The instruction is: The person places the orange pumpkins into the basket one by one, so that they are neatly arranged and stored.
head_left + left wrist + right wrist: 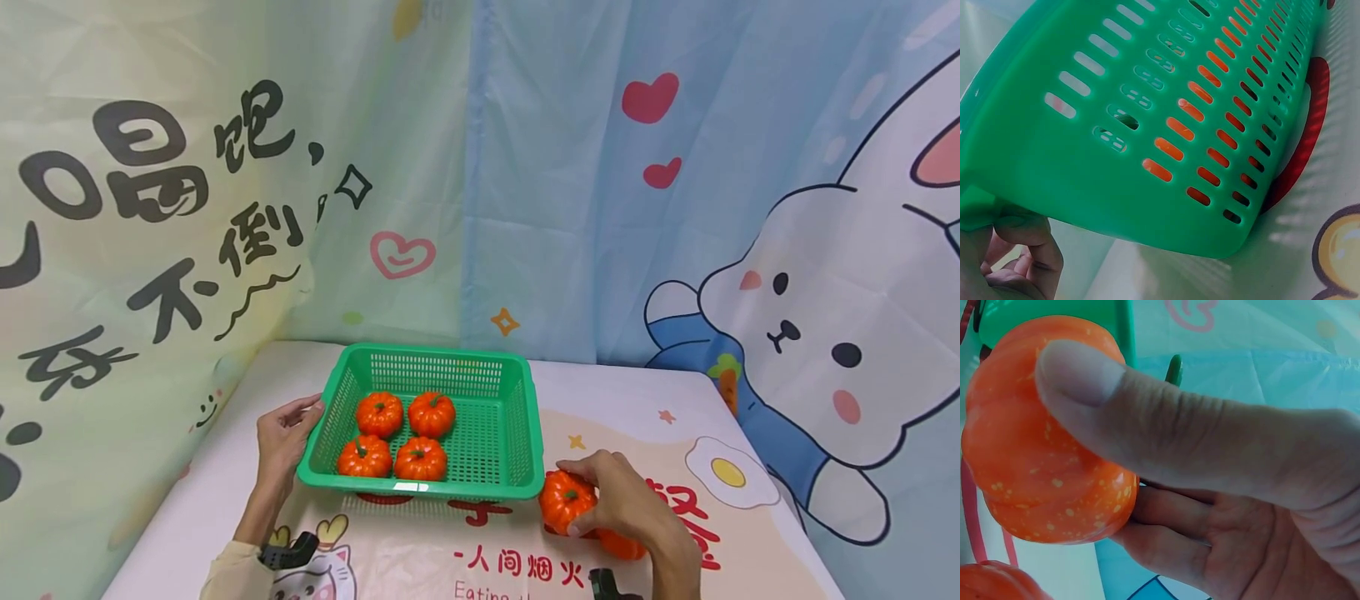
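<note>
Right hand [626, 500] has its thumb and fingers wrapped round a little orange pumpkin [567, 497], which sits on the surface [637, 408] just beside the near right corner of the green basket [517, 433]. Up close from the right wrist view the pumpkin looks like plastic: glossy, ribbed, bright orange with tiny pale yellow flecks all over, and from the head view you can see a small dark green stem on top. Thumb lies across its top, fingers curl underneath on the other side, so it's a proper grip and not just a touch.

A second pumpkin [622, 546] of the same sort lies on the surface right behind that hand, half hidden by it.

Left hand [283, 437] is holding the left rim of the basket, fingers curled under the edge in the left wrist view. That basket is slotted plastic with a wide lip, and four more pumpkins [405, 435] sit inside in a tidy two-by-two block toward its left side, touching or nearly so.

Surface is covered in a cartoon cloth with a fried egg [731, 473] print off to the right.
</note>
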Action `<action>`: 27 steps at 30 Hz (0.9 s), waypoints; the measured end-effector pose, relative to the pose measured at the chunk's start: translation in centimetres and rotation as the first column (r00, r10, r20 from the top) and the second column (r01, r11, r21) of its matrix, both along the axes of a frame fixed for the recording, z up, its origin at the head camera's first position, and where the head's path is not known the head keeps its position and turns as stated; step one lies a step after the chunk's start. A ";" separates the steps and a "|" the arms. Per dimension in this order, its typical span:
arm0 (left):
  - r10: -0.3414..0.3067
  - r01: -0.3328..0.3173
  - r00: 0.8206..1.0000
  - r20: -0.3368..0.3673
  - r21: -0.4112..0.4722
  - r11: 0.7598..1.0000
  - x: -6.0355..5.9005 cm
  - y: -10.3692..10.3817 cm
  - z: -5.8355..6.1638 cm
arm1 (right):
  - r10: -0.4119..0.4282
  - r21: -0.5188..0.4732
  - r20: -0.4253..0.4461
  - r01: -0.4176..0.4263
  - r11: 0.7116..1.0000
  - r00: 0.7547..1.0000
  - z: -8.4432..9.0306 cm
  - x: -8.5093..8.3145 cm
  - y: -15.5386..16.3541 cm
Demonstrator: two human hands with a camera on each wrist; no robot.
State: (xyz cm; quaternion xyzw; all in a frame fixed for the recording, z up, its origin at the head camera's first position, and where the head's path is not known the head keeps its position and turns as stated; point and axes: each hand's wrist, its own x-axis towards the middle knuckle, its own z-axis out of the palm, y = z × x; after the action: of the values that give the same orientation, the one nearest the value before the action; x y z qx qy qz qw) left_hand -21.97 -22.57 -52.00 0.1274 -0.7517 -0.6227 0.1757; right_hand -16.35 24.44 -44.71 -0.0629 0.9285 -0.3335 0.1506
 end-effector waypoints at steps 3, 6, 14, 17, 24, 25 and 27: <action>0.008 -0.008 1.000 0.007 -0.003 1.000 -0.1 0.0 0.0 | -0.013 0.018 -0.015 0.014 1.000 1.000 0.3 0.1 -0.1; 0.011 -0.011 1.000 0.018 -0.007 1.000 -0.2 0.0 -0.1 | -0.028 0.032 -0.013 0.028 0.999 1.000 0.6 0.2 -0.1; 0.004 -0.004 1.000 0.005 -0.004 1.000 -0.1 -0.2 -0.2 | -0.033 0.046 -0.006 0.034 0.998 0.999 1.0 0.4 -0.2; 0.004 -0.004 1.000 0.002 -0.002 1.000 -0.1 -0.2 -0.2 | -0.038 0.058 -0.010 0.039 0.998 0.999 1.2 0.5 -0.2; 0.008 -0.008 1.000 0.006 -0.002 1.000 -0.1 -0.1 0.0 | -0.030 0.049 -0.020 0.031 0.998 0.999 1.5 0.7 -0.2; 0.009 -0.009 1.000 0.007 -0.003 1.000 -0.1 0.0 0.0 | -0.027 0.049 -0.023 0.028 0.998 0.999 1.6 0.7 -0.1; 0.012 -0.011 1.000 0.008 -0.007 1.000 -0.1 0.0 0.0 | -0.021 0.047 -0.027 0.022 0.999 0.999 1.7 0.7 -0.1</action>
State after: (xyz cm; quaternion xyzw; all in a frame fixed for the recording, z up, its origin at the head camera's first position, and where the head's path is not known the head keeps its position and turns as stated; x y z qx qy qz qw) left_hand -22.03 -22.59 -51.96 0.1336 -0.7539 -0.6185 0.1767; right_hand -15.62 24.35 -43.03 -0.0538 0.9387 -0.3121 0.1362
